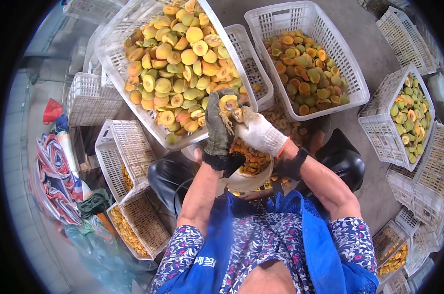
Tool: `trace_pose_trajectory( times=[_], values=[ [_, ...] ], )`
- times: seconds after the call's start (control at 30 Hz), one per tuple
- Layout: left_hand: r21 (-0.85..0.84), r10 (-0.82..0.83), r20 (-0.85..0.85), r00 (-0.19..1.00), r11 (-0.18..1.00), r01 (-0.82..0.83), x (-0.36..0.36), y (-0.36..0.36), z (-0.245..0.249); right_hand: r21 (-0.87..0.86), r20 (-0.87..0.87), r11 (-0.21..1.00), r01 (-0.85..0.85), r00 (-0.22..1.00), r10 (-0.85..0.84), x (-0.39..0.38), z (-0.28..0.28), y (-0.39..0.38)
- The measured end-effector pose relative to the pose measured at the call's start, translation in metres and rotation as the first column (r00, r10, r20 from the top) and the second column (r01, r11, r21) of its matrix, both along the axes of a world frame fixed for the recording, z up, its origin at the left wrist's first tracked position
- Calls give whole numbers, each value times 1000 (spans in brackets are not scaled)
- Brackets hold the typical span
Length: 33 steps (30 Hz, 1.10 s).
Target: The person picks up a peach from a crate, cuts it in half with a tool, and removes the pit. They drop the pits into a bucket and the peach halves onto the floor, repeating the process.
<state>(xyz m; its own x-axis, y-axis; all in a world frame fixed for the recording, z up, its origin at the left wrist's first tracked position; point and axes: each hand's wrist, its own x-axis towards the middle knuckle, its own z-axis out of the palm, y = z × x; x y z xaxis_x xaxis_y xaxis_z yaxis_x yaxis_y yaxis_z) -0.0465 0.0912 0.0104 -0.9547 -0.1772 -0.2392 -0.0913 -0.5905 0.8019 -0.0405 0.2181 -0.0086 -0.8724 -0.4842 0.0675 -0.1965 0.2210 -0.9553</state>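
Observation:
My left hand (218,125), in a dark grey-green glove, is closed around a halved peach (228,103), its cut face and pit area turned up. In a white knit glove, my right hand (262,131) grips a small shiny metal tool (236,114), whose end meets the fruit; its handle is hidden in the fist. Below both hands, between my knees, stands a pale bucket (251,183) with orange fruit pieces (255,164) in it. Close beyond my left hand, a large white crate (185,141) is tilted toward me, full of yellow-green peach halves (182,63).
Another white crate (357,96) of fruit halves stands ahead on the right, beside a narrow white basket (265,93). Crates with fruit line the right (373,117) and left (129,166). Striped sacking (55,171) and plastic sheeting (102,250) lie at far left.

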Motion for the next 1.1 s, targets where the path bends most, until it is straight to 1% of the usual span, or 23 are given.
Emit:
trace_pose_trajectory(
  times=[0.13, 0.2, 0.23, 0.27, 0.33, 0.37, 0.43, 0.53, 0.57, 0.6, 0.63, 0.67, 0.73, 0.77, 0.8, 0.83, 0.87, 0.9, 0.97, 1.0, 1.03, 1.07, 1.1],
  values=[
    [90, -188, 16, 982, 978, 186, 0, -19, 2, 84, -171, 996, -29, 984, 43, 4, 0, 1],
    [35, -132, 14, 991, 991, 131, 6, -23, 0, 68, 62, 994, -84, 995, 80, 8, 17, -1],
    [95, -126, 38, 991, 988, 122, 8, -20, 7, 58, -129, 996, -69, 989, 76, 9, 7, -6],
    [95, -122, 39, 992, 988, 118, 8, -23, 5, 58, -127, 996, -72, 989, 79, 8, 0, -7],
    [-20, -192, 46, 980, 981, 193, 8, -28, 1, -85, 122, 988, -128, 983, 138, 9, -9, -7],
    [10, -189, 79, 979, 982, 189, 9, -26, 3, -86, 125, 988, -126, 983, 137, 8, 6, -3],
    [-38, -263, 25, 965, 964, 264, 12, -30, 4, -183, 572, 952, -245, 761, 306, 6, 34, 11],
    [-172, -409, -34, 912, 901, 397, 15, -44, -4, -293, 580, 898, -329, 685, 441, 6, 18, 17],
    [-361, -523, -64, 850, 806, 469, 15, -50, -8, -118, 589, 896, -428, 696, 411, 3, 23, 15],
    [-535, -628, -68, 775, 679, 503, 18, -54, -12, -119, 590, 897, -425, 696, 408, 10, 1, 12],
    [-817, -770, -2, 638, 369, 443, 22, -54, -11, 101, 174, 802, -589, 804, 569, 25, -38, 6],
    [-964, -814, 5, 580, 151, 219, 34, -56, -41, 367, -243, 703, -609, 666, 705, 39, -59, 3],
    [-968, -707, -58, 705, 213, 135, 53, -60, -71, 612, 100, 623, -487, 829, 551, 58, -33, 7],
    [-968, -710, -60, 701, 213, 133, 48, -63, -62, 635, 315, 485, -602, 774, 549, 41, 12, 11],
    [-936, -662, 149, 735, 145, 320, 43, -67, -44, 639, 314, 483, -599, 776, 546, 40, 3, 14],
    [-860, -592, 357, 723, 94, 502, 39, -68, -28, 635, 196, 578, -513, 830, 522, 41, -13, 16],
    [-658, -423, 301, 855, 557, 507, 33, -62, -21, 611, 77, 668, -425, 872, 484, 42, -21, 16],
    [-327, -215, 329, 919, 888, 324, 21, -53, -13, 602, 21, 686, -408, 867, 497, 43, -27, 15],
    [102, -170, 40, 985, 981, 166, -8, -17, 56, 591, -22, 703, -395, 864, 504, 44, -42, 10],
    [-58, -262, -50, 964, 964, 259, -26, -19, 58, 584, -64, 712, -390, 853, 519, 44, -46, 10],
    [-503, -335, 44, 941, 806, 311, -48, -31, 49, 608, 104, 666, -433, 875, 474, 38, -29, 10],
    [-832, -359, 156, 920, 454, 318, -69, -42, 32, 612, 94, 670, -421, 879, 467, 35, -30, 12],
    [-836, -369, 152, 917, 448, 319, -81, -48, 9, 593, 16, 719, -362, 898, 439, 35, -33, 13]
  ],
)
